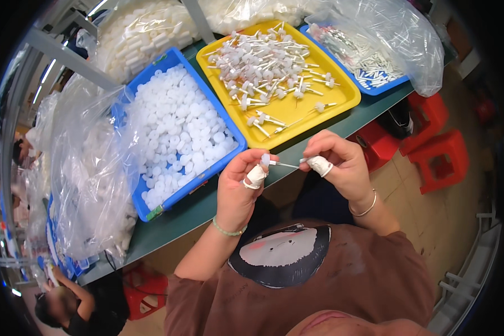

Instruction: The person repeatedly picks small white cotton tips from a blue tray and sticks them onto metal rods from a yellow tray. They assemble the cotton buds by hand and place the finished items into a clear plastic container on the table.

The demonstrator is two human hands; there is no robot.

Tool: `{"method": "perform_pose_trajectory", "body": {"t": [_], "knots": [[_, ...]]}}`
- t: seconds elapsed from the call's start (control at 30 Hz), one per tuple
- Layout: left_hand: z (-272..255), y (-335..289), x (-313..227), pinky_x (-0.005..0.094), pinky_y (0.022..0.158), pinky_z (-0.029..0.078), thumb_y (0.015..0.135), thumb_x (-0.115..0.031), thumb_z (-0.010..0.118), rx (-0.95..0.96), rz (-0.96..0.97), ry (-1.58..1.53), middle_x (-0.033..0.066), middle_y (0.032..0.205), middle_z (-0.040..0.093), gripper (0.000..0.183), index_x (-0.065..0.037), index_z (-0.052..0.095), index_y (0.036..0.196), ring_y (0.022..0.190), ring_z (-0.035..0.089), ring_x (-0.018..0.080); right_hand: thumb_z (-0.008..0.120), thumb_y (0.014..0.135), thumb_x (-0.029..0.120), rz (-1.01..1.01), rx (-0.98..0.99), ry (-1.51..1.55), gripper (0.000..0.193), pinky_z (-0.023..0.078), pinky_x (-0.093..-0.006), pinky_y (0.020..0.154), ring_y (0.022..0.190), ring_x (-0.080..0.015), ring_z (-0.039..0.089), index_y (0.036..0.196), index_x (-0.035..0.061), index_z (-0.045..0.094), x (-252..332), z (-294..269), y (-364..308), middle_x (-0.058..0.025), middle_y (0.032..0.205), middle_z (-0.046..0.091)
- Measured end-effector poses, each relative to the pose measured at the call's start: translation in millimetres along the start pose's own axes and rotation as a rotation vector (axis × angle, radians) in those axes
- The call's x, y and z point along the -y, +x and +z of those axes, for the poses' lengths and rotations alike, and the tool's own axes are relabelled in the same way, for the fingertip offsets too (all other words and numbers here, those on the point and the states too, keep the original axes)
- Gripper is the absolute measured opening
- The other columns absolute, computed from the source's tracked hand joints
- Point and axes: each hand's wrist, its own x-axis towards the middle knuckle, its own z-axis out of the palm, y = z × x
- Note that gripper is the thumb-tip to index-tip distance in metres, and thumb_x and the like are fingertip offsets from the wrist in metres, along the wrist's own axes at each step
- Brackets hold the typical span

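In front of my chest, my left hand (242,178) pinches a small white plastic disc (265,159) between thumb and fingertips. A thin metal-looking rod (285,164) runs from the disc toward my right hand (341,162), whose thumb and fingers are closed at its other end. Whatever else the right fingertips hold is too small to make out. White covers wrap both thumbs. Beyond my hands, a yellow tray (302,124) carries a pile of similar disc-and-rod pieces (263,59). Loose white discs (185,112) fill the blue tray (238,150) to the left.
Another blue tray (395,84) at the back right holds small white tubes (369,56), partly under a clear plastic bag (417,45). Bulging bags (145,42) line the table's far side. Red stools (445,162) stand at right. Another person (73,302) sits at lower left.
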Motion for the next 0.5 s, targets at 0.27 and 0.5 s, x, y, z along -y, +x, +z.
{"method": "perform_pose_trajectory", "body": {"t": [0.27, 0.5], "knots": [[-1.1, -0.4, 3.0, 0.0148, 0.043, 0.027, 0.093, -0.016, 0.058, 0.033, 0.056, 0.033, 0.0117, 0.106, 0.064, 0.024, -0.003, 0.054, 0.113, 0.049, 0.033, 0.0, 0.051, 0.088, -0.007, 0.127, -0.039, -0.023, 0.02, 0.052, -0.0283, 0.084, 0.096, -0.0196, 0.065, 0.104, -0.0051, 0.063, -4.0, 4.2, 0.6, -0.0117, 0.104, 0.064], [-2.8, -2.8, 7.1, 0.0154, 0.042, 0.027, 0.092, -0.016, 0.059, -0.026, 0.15, -0.016, 0.0119, 0.107, 0.064, 0.026, -0.003, 0.053, 0.114, 0.05, 0.033, -0.0001, 0.054, 0.087, -0.007, 0.046, -0.107, 0.098, 0.017, 0.053, -0.031, 0.088, 0.097, -0.0217, 0.064, 0.102, -0.0053, 0.063, -13.7, 9.5, -10.4, -0.0126, 0.103, 0.064]]}}
